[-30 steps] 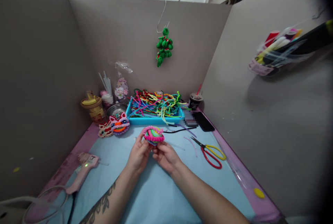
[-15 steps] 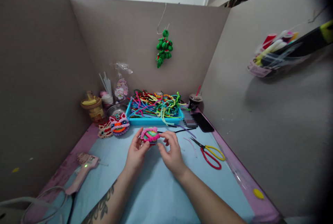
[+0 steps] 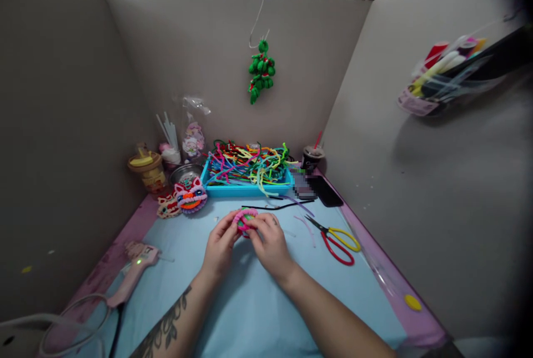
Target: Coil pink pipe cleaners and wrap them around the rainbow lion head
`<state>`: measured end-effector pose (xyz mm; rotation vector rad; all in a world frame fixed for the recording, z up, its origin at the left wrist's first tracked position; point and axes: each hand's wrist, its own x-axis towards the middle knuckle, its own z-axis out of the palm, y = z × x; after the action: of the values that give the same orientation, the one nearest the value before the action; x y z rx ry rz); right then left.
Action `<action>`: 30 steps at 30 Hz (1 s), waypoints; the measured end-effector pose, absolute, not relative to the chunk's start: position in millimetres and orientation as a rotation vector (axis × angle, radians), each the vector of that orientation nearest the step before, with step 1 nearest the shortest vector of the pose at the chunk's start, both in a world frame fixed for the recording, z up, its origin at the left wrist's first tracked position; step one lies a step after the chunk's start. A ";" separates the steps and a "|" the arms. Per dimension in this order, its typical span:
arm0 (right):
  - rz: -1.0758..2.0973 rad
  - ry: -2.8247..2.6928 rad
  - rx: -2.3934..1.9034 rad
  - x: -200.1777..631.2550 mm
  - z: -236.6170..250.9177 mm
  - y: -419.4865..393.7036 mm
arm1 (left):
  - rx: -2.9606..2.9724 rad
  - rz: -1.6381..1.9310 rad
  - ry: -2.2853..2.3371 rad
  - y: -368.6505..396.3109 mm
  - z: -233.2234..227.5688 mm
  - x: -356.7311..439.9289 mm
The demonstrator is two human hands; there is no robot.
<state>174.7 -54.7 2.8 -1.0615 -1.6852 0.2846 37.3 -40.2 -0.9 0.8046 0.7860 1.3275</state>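
Note:
Between my two hands, over the blue cloth, is a small round pipe-cleaner piece (image 3: 246,215) with a pink fuzzy rim and green inside. My left hand (image 3: 222,241) grips its left side, thumb and fingers closed on it. From the right, my right hand (image 3: 270,238) pinches the piece, its fingertips partly covering the front. Two finished pipe-cleaner lion heads stand to the left: a pink and orange one (image 3: 192,196) and a smaller red and cream one (image 3: 168,206). A black pipe cleaner (image 3: 287,206) lies just behind my right hand.
A blue tray (image 3: 250,192) heaped with coloured pipe cleaners stands at the back. Scissors (image 3: 335,241) with red and yellow handles lie right, below a phone (image 3: 326,191). A pink glue gun (image 3: 135,272), its light green, rests left with its cord. Grey panels enclose three sides.
My right hand has moved left and closed onto the pink piece, which has turned in my left hand. The camera view has tilted slightly.

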 end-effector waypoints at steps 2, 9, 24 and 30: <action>0.282 -1.693 -1.062 174.0 4.0 -55.7 | 0.805 1.332 0.801 -40.0 -1.1 36.8; 0.250 -1.710 -1.066 173.8 7.4 -57.7 | 0.805 1.319 0.780 -38.4 -0.1 33.7; 0.222 -1.737 -1.047 175.4 8.9 -56.9 | 0.812 1.305 0.851 -37.3 -2.5 35.1; 0.246 -1.720 -1.039 176.4 8.6 -54.8 | 0.842 1.270 0.853 -36.1 -3.5 34.7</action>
<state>176.4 -54.8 8.6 -1.0387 -1.7203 0.2462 34.7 -36.1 -3.5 0.8415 0.8526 1.2698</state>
